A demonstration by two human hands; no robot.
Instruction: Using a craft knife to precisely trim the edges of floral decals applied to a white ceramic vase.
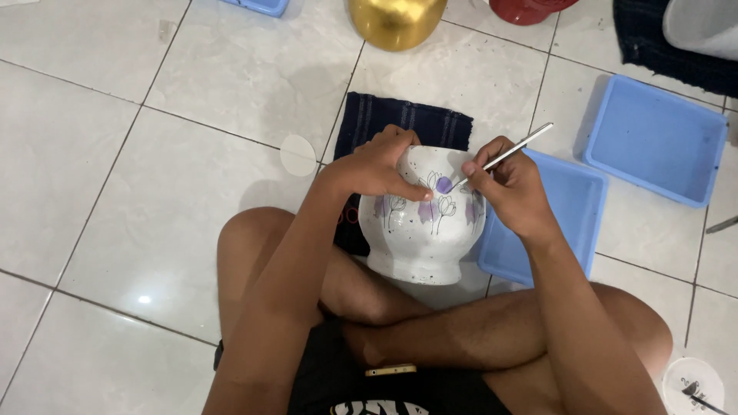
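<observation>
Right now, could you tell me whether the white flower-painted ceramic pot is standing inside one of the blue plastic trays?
No, the white pot rests against the person's crossed legs, beside the nearer blue tray.

Glossy white tiled floor (115, 138) with dark grout lines; a small bright light glint (144, 299) reflects at lower left.

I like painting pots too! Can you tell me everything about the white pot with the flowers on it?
The white pot is round and bulging, narrowing to a flared foot, and looks like speckled ceramic. Thin black flower outlines with purple patches cover its side. It lies tipped on the seated person's crossed legs. The left hand grips its rim, while the right hand holds a thin metal tool against the flowers.
</observation>
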